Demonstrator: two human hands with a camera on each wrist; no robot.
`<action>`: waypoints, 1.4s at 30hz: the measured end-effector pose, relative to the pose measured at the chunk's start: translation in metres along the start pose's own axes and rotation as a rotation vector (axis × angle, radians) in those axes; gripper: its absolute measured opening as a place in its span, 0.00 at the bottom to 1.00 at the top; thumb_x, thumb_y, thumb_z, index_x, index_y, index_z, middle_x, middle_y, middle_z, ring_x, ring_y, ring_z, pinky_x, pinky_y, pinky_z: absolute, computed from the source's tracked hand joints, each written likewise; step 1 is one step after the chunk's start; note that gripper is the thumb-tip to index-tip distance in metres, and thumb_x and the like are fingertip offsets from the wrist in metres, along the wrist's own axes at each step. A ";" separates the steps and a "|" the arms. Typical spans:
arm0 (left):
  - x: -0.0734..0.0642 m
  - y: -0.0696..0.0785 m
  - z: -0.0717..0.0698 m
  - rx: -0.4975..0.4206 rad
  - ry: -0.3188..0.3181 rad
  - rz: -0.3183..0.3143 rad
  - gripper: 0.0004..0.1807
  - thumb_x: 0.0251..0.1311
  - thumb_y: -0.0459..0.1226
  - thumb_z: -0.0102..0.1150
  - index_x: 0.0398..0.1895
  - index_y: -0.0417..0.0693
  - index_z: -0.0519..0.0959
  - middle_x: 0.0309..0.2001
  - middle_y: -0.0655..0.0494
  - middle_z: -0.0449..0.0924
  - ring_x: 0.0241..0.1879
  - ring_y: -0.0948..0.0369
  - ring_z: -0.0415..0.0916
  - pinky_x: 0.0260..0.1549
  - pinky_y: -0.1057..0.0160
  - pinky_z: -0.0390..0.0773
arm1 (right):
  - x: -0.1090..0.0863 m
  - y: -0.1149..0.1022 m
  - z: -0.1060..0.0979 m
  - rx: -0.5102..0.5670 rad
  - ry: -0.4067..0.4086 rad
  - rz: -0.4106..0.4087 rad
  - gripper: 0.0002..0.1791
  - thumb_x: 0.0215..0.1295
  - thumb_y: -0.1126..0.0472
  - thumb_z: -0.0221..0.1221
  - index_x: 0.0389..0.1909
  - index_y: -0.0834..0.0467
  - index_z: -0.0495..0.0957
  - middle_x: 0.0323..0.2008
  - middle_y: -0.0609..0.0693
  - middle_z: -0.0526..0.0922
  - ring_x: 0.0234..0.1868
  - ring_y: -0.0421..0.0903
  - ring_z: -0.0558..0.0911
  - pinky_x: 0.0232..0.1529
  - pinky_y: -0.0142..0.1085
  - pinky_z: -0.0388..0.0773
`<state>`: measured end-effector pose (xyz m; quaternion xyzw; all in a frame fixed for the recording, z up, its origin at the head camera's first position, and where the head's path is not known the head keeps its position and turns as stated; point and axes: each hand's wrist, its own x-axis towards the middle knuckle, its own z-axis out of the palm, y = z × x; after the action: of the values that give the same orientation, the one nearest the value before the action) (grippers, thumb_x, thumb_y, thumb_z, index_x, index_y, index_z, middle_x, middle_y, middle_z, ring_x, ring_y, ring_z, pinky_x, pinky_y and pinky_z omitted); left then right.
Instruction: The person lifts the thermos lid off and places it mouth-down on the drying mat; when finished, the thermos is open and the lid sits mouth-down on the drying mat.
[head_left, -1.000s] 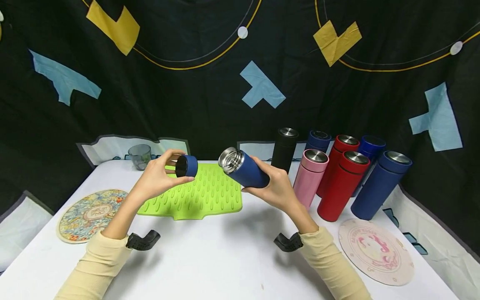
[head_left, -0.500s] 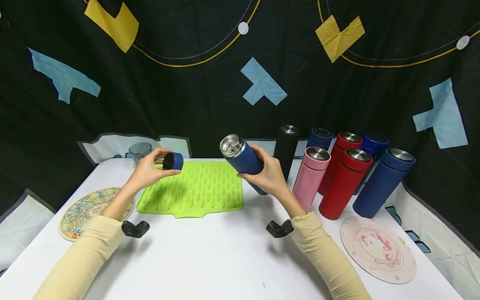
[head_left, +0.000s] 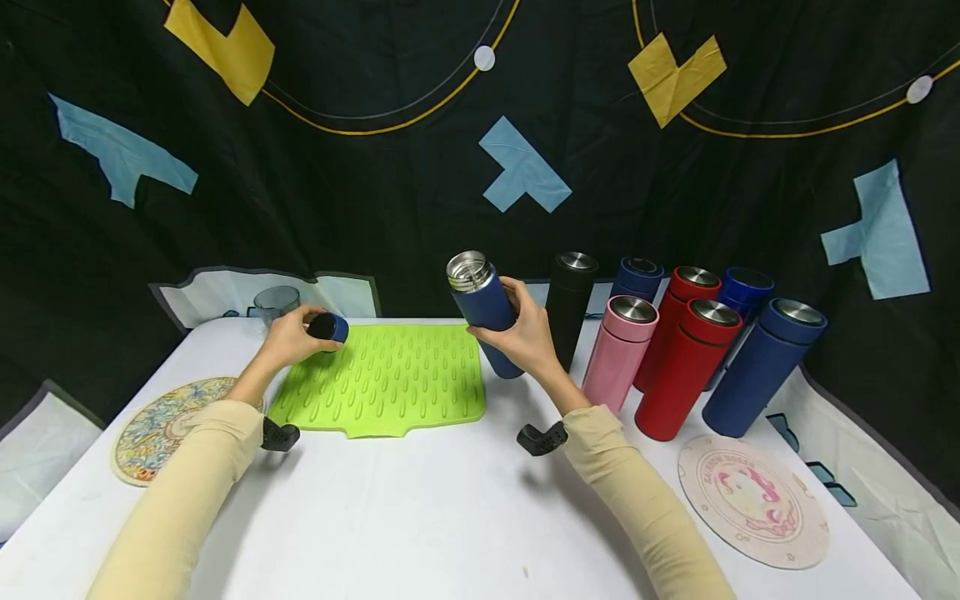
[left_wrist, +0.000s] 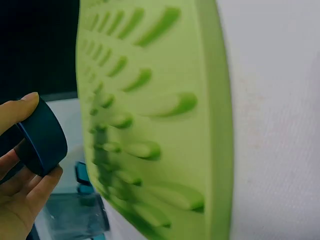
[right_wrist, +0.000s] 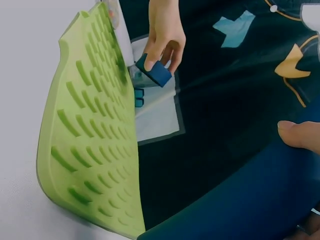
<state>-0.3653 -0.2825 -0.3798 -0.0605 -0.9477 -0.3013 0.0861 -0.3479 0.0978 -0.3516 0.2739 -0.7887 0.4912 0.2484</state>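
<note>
My left hand point(head_left: 292, 340) pinches a blue bottle lid point(head_left: 332, 327) by its rim, over the left back part of the green drying mat point(head_left: 405, 375). The lid's dark hollow side faces my palm, as the left wrist view shows too, with the lid point(left_wrist: 49, 135) apart from the mat. Tilted to the left, an uncapped blue thermos bottle point(head_left: 487, 307) is in my right hand point(head_left: 521, 329), its steel mouth facing up and left. It is held near the mat's right end. The right wrist view shows only part of its blue body point(right_wrist: 250, 195).
Several capped bottles stand at the right, among them a pink one point(head_left: 618, 358), a red one point(head_left: 686, 375) and a black one point(head_left: 570, 308). A grey glass point(head_left: 276, 302) stands behind my left hand. Round coasters lie left point(head_left: 165, 429) and right point(head_left: 753, 500).
My left hand has moved left and lowered toward the mat with the lid. My right hand has brought the bottle slightly back and more upright.
</note>
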 end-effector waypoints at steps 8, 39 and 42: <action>0.001 -0.023 0.007 0.042 0.002 -0.058 0.42 0.51 0.41 0.70 0.62 0.25 0.62 0.56 0.20 0.65 0.54 0.30 0.64 0.53 0.35 0.68 | 0.011 0.017 0.019 0.001 0.078 0.081 0.44 0.44 0.63 0.76 0.62 0.61 0.64 0.52 0.59 0.80 0.51 0.52 0.80 0.52 0.48 0.77; -0.005 -0.031 0.016 -0.022 -0.047 -0.086 0.41 0.57 0.38 0.65 0.66 0.23 0.57 0.60 0.20 0.60 0.59 0.30 0.60 0.58 0.37 0.64 | 0.047 0.076 0.049 0.041 0.296 0.353 0.44 0.53 0.59 0.72 0.65 0.59 0.56 0.59 0.61 0.73 0.54 0.55 0.76 0.55 0.48 0.73; -0.006 -0.031 0.013 -0.041 -0.050 -0.085 0.41 0.58 0.38 0.65 0.67 0.23 0.56 0.60 0.20 0.61 0.59 0.31 0.61 0.57 0.38 0.66 | 0.048 0.081 0.049 0.055 0.297 0.372 0.43 0.54 0.59 0.71 0.65 0.58 0.55 0.59 0.61 0.72 0.55 0.56 0.76 0.56 0.49 0.73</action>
<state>-0.3663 -0.3008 -0.4089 -0.0295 -0.9450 -0.3223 0.0483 -0.4434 0.0741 -0.3903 0.0552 -0.7666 0.5846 0.2597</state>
